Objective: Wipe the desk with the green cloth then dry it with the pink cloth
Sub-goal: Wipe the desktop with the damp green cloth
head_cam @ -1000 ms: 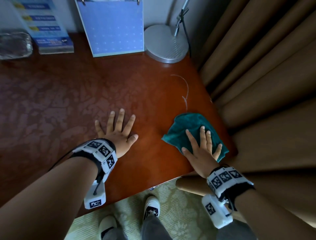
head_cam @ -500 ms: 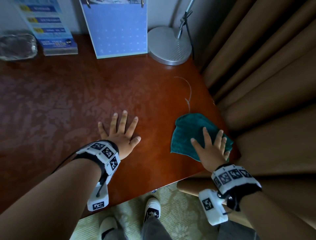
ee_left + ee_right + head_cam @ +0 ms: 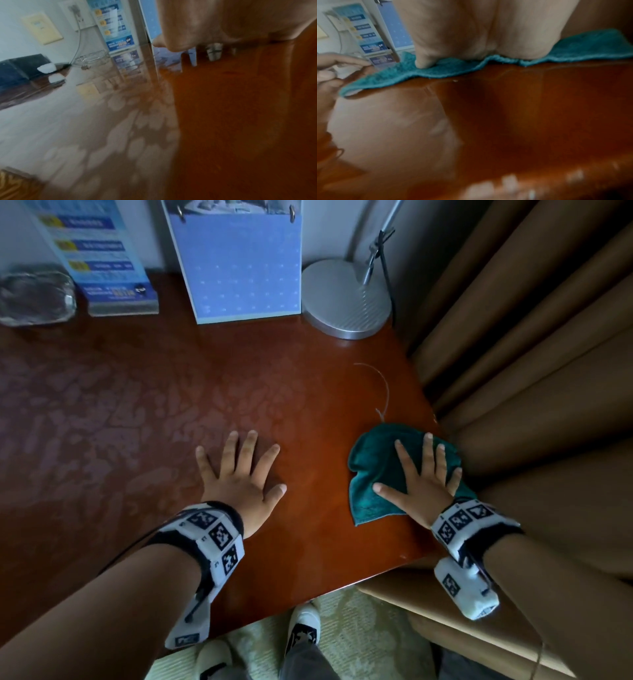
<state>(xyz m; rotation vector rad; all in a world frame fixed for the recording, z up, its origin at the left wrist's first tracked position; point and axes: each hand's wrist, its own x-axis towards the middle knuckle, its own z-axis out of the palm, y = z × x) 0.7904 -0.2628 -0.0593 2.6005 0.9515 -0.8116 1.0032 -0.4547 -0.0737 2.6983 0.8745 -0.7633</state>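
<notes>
The green cloth (image 3: 373, 470) lies flat near the right edge of the reddish-brown desk (image 3: 308, 385). My right hand (image 3: 423, 481) presses on it with straight, spread fingers. From the right wrist view the cloth (image 3: 436, 70) is seen under the palm and the thumb tip. My left hand (image 3: 239, 470) rests flat on bare desk to the left of the cloth, fingers spread and holding nothing. Its palm (image 3: 223, 20) fills the top of the left wrist view above the glossy desk (image 3: 240, 121). No pink cloth is in view.
A blue calendar (image 3: 236, 265), a lamp base (image 3: 346, 299), a blue leaflet stand (image 3: 102, 268) and a glass ashtray (image 3: 34, 296) stand along the back. Brown curtains (image 3: 531, 354) hang against the desk's right edge. The front edge runs just below my wrists.
My right hand has slid the green cloth rightwards to the desk's right edge and turned its fingers more upright. The left hand has stayed flat in place.
</notes>
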